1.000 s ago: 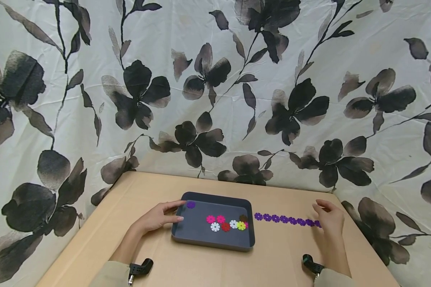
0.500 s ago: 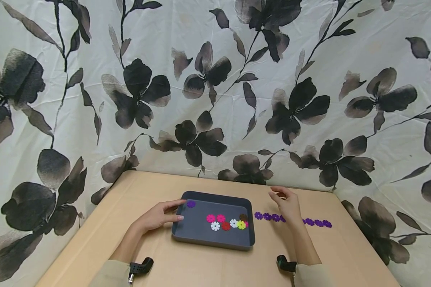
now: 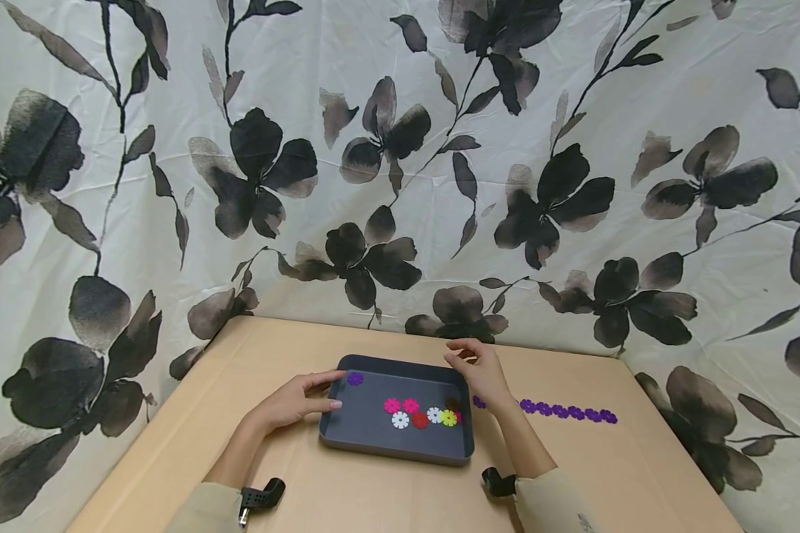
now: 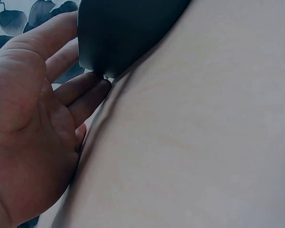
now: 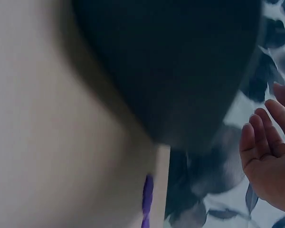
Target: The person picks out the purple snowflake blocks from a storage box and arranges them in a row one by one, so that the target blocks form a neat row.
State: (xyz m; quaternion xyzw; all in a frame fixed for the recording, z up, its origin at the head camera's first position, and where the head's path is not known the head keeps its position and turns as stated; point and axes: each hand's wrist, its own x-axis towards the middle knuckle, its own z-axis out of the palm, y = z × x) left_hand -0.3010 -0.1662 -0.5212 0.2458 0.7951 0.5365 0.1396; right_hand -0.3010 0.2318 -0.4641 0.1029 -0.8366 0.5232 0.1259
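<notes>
My left hand [image 3: 293, 402] grips the left rim of a dark grey tray [image 3: 367, 437]; in the left wrist view its lower fingers curl against the outer wall. In the tray lie small flower-shaped plastic pieces: a purple one [image 3: 355, 378] in the far left corner, and pink [image 3: 410, 406], white [image 3: 400, 420], red [image 3: 419, 420], yellow [image 3: 449, 418] and brown ones to the right. My right hand [image 3: 483, 374] hovers over the tray's far right corner, fingers loosely bent, with nothing seen between them. Under its wrist runs a row of purple flower pieces [image 3: 560, 411].
The light wooden table [image 3: 400, 492] extends around the tray. Behind it hangs a white cloth [image 3: 400, 200] with dark printed flowers, meeting the table's back edge. A black wrist camera [image 3: 263, 494] sits on the left forearm, another [image 3: 498, 483] on the right.
My right hand has swept left from the far end of the purple row, over the row, to the tray's right corner. The left hand and the tray stay where they were.
</notes>
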